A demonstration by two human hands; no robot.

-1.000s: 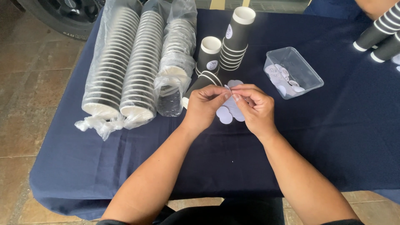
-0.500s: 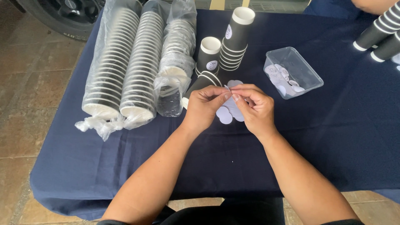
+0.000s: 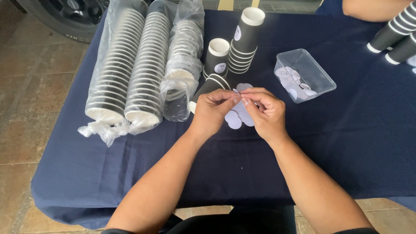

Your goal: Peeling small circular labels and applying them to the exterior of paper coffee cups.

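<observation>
My left hand (image 3: 212, 112) and my right hand (image 3: 265, 113) meet fingertip to fingertip over the dark blue tablecloth (image 3: 130, 164), both pinching a small round white sticker (image 3: 236, 91). Under the hands lie several loose white paper discs (image 3: 234, 121). Just behind my left hand a black paper cup (image 3: 207, 86) lies on its side. Behind that stand a short stack of black cups (image 3: 217, 57) with a round white label and a taller stack (image 3: 244, 40).
Three long sleeves of black cups in clear plastic bags (image 3: 143, 65) lie at the left. A clear plastic tub (image 3: 318, 78) with round stickers sits at the right. More cup stacks (image 3: 396, 37) and another person's arm (image 3: 372, 8) are at the far right. Tiled floor lies left.
My hands stay in place on the sticker. The other person's arm at the top right has moved further into view.
</observation>
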